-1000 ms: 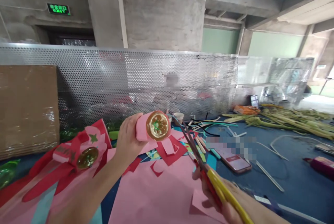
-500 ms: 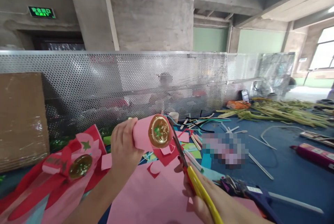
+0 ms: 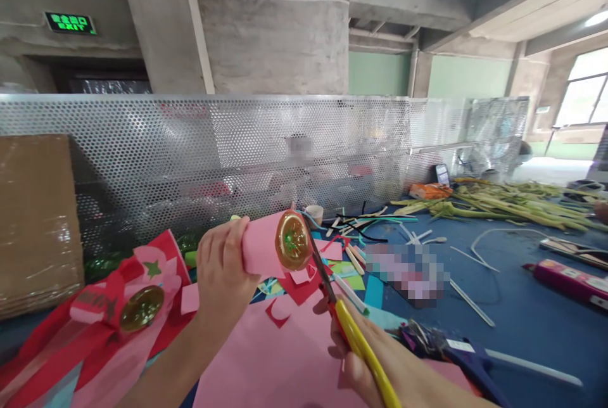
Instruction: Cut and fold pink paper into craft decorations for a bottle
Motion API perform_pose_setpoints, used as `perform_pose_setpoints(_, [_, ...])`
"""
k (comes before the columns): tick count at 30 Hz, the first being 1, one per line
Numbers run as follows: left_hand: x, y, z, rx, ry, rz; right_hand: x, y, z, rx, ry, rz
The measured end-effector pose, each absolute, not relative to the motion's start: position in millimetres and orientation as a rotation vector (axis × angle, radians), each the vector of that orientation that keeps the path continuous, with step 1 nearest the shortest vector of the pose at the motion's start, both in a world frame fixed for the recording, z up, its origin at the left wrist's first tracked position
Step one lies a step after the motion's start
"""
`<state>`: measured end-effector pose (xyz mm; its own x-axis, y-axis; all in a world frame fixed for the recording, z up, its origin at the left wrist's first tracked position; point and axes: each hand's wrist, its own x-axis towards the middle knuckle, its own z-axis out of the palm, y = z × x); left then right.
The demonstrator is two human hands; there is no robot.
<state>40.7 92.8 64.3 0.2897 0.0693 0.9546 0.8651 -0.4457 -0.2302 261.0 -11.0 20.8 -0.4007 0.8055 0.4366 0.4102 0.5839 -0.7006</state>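
My left hand is closed around a piece of pink paper with a round gold medallion on its right end, held up above the table. My right hand grips yellow-handled scissors. Their dark blades point up and left, and the tips lie against the right edge of the medallion. Below both hands lies a large pink sheet.
A red and pink ribbon rosette with a second gold medallion lies at the left. Paper scraps, sticks, a glue gun and green stalks cover the blue table. A perforated metal screen stands behind. Cardboard leans at far left.
The scissors have swung left and closed in on the medallion, from well apart to touching its edge. My left hand with the pink paper has shifted slightly down and left.
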Motion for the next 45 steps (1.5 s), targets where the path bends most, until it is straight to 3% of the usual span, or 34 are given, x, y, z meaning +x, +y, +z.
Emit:
perform_pose_setpoints(8, [49, 88, 63, -1.780, -0.871, -1.263, 256, -11, 23, -1.016, -1.956, 0.835])
perform_pose_setpoints(23, [51, 90, 62, -1.877, -0.964, -1.445, 263, -12, 33, -1.128, -1.972, 0.639])
perform_pose_setpoints(33, [55, 90, 50, -2.199, -0.969, -1.713, 273, -13, 36, -1.046, -2.073, 0.234])
perform_pose_setpoints(45, [54, 93, 41, -2.298, -0.968, -1.801, 272, -13, 39, -1.125, -2.075, 0.232])
